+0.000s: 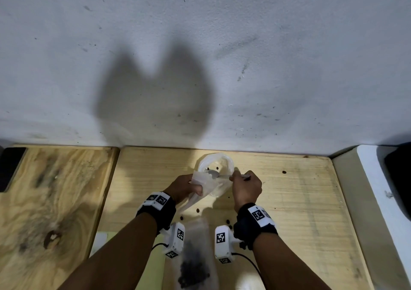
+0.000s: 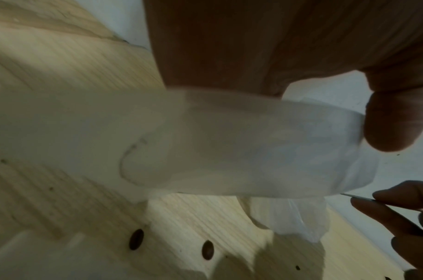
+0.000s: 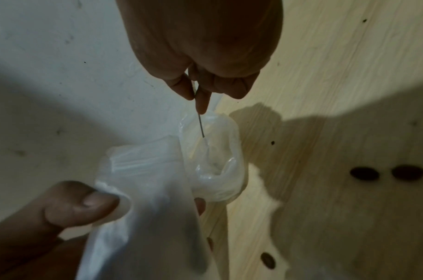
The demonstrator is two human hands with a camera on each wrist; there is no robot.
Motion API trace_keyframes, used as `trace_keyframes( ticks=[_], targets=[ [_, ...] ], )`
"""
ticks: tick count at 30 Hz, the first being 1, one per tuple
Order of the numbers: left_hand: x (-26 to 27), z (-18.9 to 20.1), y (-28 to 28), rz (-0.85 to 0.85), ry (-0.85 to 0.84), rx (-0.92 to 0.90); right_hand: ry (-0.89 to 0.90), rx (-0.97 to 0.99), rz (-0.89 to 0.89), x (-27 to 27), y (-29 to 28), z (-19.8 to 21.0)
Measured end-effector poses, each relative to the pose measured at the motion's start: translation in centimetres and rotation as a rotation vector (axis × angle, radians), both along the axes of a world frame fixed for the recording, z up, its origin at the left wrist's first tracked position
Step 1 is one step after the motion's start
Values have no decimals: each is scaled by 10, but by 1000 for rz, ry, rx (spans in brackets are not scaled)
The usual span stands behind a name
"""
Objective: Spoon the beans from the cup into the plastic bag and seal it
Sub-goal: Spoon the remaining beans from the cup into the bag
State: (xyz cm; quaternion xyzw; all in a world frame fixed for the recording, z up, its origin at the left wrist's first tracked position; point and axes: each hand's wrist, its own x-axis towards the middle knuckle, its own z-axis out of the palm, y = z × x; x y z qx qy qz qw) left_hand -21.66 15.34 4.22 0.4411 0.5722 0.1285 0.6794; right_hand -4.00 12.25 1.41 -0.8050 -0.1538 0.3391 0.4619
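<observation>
A clear plastic cup stands near the wall with a couple of dark beans in it. My right hand pinches the handle of a thin metal spoon, whose bowl sits over the cup's mouth. My left hand grips an empty-looking translucent plastic bag just left of the cup, touching it. In the right wrist view the spoon dips into the cup beside the bag. The left wrist view shows the bag under my thumb, blurred.
Another clear bag holding a heap of dark beans lies on the wooden table between my forearms. Loose beans are scattered on the boards, one at the right. A grey wall rises just behind the cup. A dark phone lies far left.
</observation>
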Motion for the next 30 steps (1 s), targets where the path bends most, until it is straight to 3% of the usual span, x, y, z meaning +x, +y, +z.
trace_keyframes(
  ticks=[6, 11, 23, 30],
  targets=[
    [2, -2, 0, -7, -12, -26, 272, -36, -193, -3, 1, -12],
    [-2, -6, 0, 12, -15, -84, 350, -34, -189, -5, 0, -16],
    [-7, -1, 4, 134, -47, -102, 297, 70, 13, 18, -17, -31],
    [-2, 0, 3, 214, -87, -97, 90, 134, 56, 26, -19, -15]
  ],
)
